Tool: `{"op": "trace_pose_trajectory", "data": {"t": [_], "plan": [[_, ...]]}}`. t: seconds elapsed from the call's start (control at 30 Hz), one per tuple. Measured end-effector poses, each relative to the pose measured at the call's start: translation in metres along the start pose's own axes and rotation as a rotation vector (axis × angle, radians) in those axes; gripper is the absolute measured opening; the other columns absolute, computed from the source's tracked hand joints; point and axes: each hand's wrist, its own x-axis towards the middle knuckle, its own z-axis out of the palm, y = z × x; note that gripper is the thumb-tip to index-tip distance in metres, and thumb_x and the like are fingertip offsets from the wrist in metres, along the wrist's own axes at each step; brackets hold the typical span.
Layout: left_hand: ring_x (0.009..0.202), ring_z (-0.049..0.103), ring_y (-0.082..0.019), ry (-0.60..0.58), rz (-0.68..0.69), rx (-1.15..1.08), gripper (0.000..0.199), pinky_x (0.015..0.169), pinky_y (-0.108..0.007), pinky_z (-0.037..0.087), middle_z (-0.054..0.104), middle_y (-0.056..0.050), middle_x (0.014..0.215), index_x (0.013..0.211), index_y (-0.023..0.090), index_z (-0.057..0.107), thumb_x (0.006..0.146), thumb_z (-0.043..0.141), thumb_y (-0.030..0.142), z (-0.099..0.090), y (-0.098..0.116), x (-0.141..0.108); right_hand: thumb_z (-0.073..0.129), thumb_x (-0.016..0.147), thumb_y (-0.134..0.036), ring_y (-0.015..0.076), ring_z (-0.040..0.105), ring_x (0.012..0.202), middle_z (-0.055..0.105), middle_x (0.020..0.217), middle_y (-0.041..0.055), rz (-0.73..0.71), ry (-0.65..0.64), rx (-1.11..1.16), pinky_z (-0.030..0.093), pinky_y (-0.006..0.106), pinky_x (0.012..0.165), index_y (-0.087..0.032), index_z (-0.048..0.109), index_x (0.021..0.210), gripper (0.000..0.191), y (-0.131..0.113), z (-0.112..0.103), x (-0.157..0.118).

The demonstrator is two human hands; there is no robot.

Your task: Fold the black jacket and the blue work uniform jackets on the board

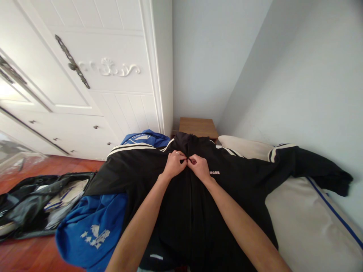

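Note:
A black jacket [238,181] with white stripes along its shoulders lies spread out, front side up. My left hand [175,163] pinches the front edge of the jacket just below the collar, a ring on one finger. Right beside it, my right hand [198,166] is closed in a pinch on the opposite front edge. The fingertips of both hands nearly meet at the centre line, hiding whatever small part of the fastening lies between them. White lettering shows on the chest next to my right wrist. Blue clothing [93,230] with a white print sticks out from under the jacket.
A white wardrobe [119,79] stands at the left. On the reddish wooden floor lies an open suitcase [42,207] with clothes inside. Behind the collar is a small wooden table [198,126]. Pale bedding [306,223] with a blue edge lies at the right, against the wall.

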Motion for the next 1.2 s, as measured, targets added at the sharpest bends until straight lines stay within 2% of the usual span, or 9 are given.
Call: {"op": "trace_pose_trajectory", "data": {"t": [0.13,0.27,0.43,0.6,0.8,0.87,0.97,1.07,1.2], "plan": [[0.105,0.058,-0.025,0.049,0.011,0.124,0.02,0.093,-0.042,0.042,0.071,-0.008,0.105,0.096,0.023,0.076,0.089,0.059,0.032,-0.011,-0.002,-0.001,0.058,0.086,-0.042,0.0149,0.055,0.058,0.064,0.064,0.0008,0.077,0.01,0.194,0.043,0.026,0.058,-0.019,0.065,0.071,0.028,-0.003,-0.007,0.002],[0.129,0.047,-0.031,0.154,-0.088,0.265,0.034,0.101,-0.048,0.037,0.058,-0.014,0.136,0.119,0.02,0.068,0.096,0.046,0.03,-0.019,-0.009,-0.006,0.048,0.093,-0.046,0.0138,0.052,0.054,0.056,0.055,-0.0009,0.124,0.031,0.228,0.041,0.025,0.056,-0.019,0.06,0.062,0.043,-0.001,-0.012,0.004],[0.142,0.033,-0.034,0.117,-0.266,0.401,0.041,0.102,-0.056,0.034,0.05,-0.015,0.147,0.132,0.022,0.059,0.098,0.039,0.035,-0.022,-0.019,-0.011,0.052,0.088,-0.029,0.0175,0.062,0.072,0.067,0.088,0.0061,0.068,0.063,0.174,0.052,0.031,0.07,-0.017,0.069,0.099,0.024,0.015,-0.011,0.005],[0.141,0.034,-0.036,0.038,-0.326,0.49,0.051,0.102,-0.061,0.032,0.046,-0.018,0.149,0.138,0.021,0.054,0.099,0.034,0.047,-0.027,-0.033,-0.014,0.053,0.085,-0.022,0.0177,0.062,0.072,0.062,0.099,0.0101,0.034,0.058,0.08,0.056,0.035,0.073,-0.016,0.068,0.107,0.028,0.026,-0.01,0.003],[0.143,0.031,-0.037,-0.018,-0.323,0.536,0.056,0.103,-0.062,0.031,0.044,-0.023,0.149,0.139,0.016,0.052,0.099,0.031,0.05,-0.04,-0.033,-0.011,0.053,0.085,-0.021,0.0198,0.064,0.08,0.062,0.104,0.0119,0.067,-0.009,-0.019,0.056,0.038,0.08,-0.014,0.066,0.114,0.032,0.027,-0.015,0.009],[0.145,0.027,-0.037,0.028,-0.281,0.53,0.058,0.106,-0.061,0.029,0.04,-0.024,0.151,0.139,0.013,0.051,0.098,0.033,0.051,-0.045,-0.029,-0.002,0.052,0.087,-0.022,0.0235,0.064,0.093,0.062,0.111,0.0145,0.0,-0.039,-0.118,0.054,0.042,0.088,-0.013,0.063,0.121,0.037,0.024,-0.022,0.019],[0.148,0.023,-0.032,0.047,-0.096,0.483,0.055,0.113,-0.054,0.024,0.038,-0.021,0.153,0.141,0.015,0.048,0.099,0.034,0.047,-0.048,-0.025,0.02,0.048,0.091,-0.022,0.0281,0.054,0.12,0.058,0.13,0.0164,-0.186,-0.073,-0.261,0.044,0.047,0.103,-0.015,0.057,0.132,0.043,0.016,-0.03,0.042],[0.149,0.021,-0.027,-0.081,0.074,0.452,0.053,0.117,-0.049,0.02,0.035,-0.016,0.156,0.144,0.017,0.045,0.1,0.035,0.043,-0.039,-0.027,0.045,0.047,0.095,-0.028,0.0282,0.039,0.139,0.046,0.148,0.0151,-0.338,-0.171,-0.351,0.033,0.048,0.112,-0.017,0.05,0.141,0.047,0.012,-0.025,0.065],[0.148,0.024,-0.029,-0.265,-0.016,0.432,0.055,0.114,-0.051,0.027,0.03,-0.014,0.159,0.148,0.019,0.04,0.1,0.034,0.044,-0.017,-0.04,0.062,0.04,0.1,-0.039,0.0283,0.028,0.146,0.034,0.157,0.0102,-0.334,-0.325,-0.438,0.024,0.053,0.116,-0.022,0.042,0.148,0.051,0.02,-0.003,0.08]]}}
